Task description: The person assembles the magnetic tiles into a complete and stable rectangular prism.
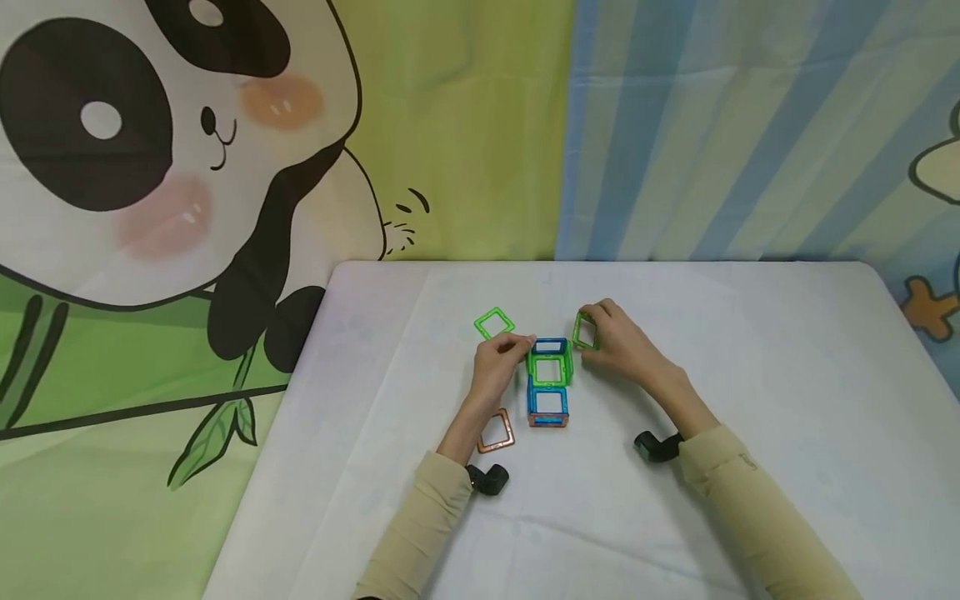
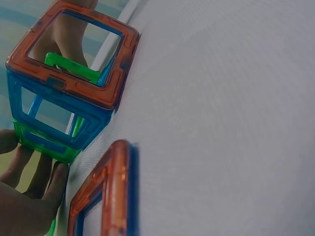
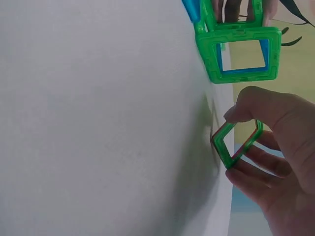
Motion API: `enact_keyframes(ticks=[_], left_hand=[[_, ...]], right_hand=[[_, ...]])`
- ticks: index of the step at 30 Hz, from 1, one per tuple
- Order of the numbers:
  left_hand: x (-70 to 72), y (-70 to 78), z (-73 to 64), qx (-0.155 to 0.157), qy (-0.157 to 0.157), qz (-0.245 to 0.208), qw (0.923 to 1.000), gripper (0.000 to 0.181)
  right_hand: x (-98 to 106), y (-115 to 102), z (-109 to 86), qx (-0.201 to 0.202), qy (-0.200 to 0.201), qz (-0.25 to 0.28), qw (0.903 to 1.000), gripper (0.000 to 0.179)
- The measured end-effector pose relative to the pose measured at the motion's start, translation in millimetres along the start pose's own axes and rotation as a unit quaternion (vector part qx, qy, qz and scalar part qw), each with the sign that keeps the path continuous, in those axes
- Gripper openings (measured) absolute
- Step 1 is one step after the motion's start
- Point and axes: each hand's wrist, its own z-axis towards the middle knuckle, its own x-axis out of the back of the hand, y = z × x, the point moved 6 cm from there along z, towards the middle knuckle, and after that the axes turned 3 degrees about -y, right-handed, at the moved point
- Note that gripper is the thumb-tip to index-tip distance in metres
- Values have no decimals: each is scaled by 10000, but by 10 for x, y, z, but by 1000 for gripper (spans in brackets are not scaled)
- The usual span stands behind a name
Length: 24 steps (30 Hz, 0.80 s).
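Green square tile in the pinch of right fingers (image 3: 251, 177); left fingers (image 2: 56, 184), apart, against hollow tile box (image 1: 548, 385).

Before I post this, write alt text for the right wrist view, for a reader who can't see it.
A right hand pinches a green square, held apart from a box of green and blue squares on a white table. The left hand is partly visible at the top edge, behind the box.
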Motion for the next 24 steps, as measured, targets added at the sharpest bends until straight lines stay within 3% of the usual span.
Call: enact_keyframes(ticks=[12,24], left_hand=[[3,-2,17,-31,4,-4,10000,26],[2,2,7,-12,-39,-55,10000,27]], right_hand=[[-36,32,-145,-53,-32,886,9960,65],[-43,-11,-315,152,139,1214,9924,61]])
